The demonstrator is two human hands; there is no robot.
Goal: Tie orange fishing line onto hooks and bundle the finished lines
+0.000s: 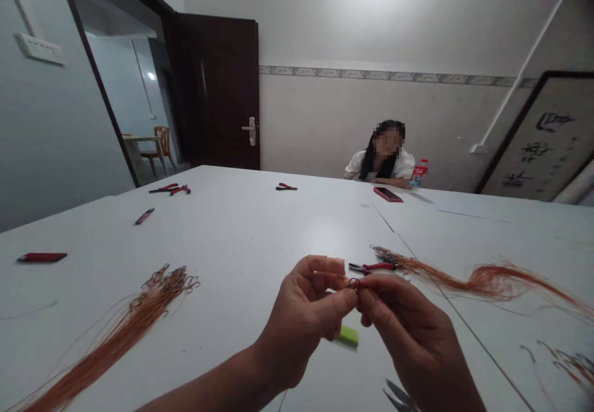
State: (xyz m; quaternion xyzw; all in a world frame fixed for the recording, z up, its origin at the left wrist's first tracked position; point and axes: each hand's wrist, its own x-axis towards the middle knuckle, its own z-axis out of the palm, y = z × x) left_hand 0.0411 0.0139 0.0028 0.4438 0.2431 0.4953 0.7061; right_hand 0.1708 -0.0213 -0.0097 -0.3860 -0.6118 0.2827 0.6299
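Note:
My left hand [304, 316] and my right hand [408, 331] meet above the white table [241, 239], fingertips pinched together on a small loop of copper wire [354, 284]. Both hands are closed on it. A small green block [349, 335] shows just under the left hand's fingers. A bundle of copper wires [125, 328] lies on the table to the left. Another copper wire bundle [482, 279] stretches to the right. Red-handled pliers [371, 268] lie just beyond my fingers.
A person [383, 158] sits at the far side with a pink phone [387, 194] and a red bottle [419, 172]. More red-handled tools [171, 188], pliers [286, 187] and a red item [41, 257] lie about the table. A dark door [218, 90] stands open.

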